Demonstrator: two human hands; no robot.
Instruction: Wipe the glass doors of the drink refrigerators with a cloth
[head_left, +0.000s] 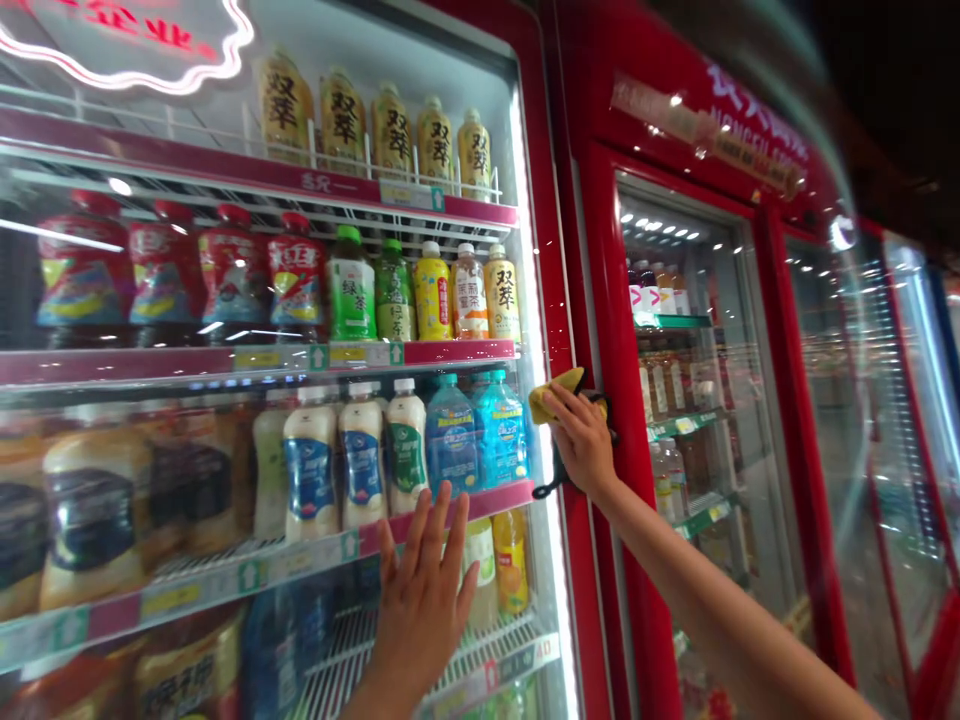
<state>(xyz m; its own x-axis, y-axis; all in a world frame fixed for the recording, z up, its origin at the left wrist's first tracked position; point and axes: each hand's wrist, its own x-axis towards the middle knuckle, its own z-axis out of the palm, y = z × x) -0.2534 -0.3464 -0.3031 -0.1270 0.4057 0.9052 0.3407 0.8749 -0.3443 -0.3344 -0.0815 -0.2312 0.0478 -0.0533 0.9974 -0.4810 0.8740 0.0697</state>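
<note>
My right hand [586, 442] is closed on a yellow cloth [564, 383], which lies against the right edge of the drinks fridge's glass door, beside the red frame [583, 590]. A black part with a small loop [547, 490] shows just below that hand; what it belongs to is partly hidden. My left hand [426, 590] is open, its fingers spread and pointing up, in front of the glass door. Whether its palm touches the glass I cannot tell. Behind it, bottles with blue and green labels [406, 440] stand on a shelf.
Rows of bottles, including red-labelled ones [238, 270] and tall yellow ones [390, 130], fill the fridge shelves. A lit red sign [142, 30] glows at the top left. To the right stands another red fridge [697, 350] with glass doors, and more fridges recede beyond it.
</note>
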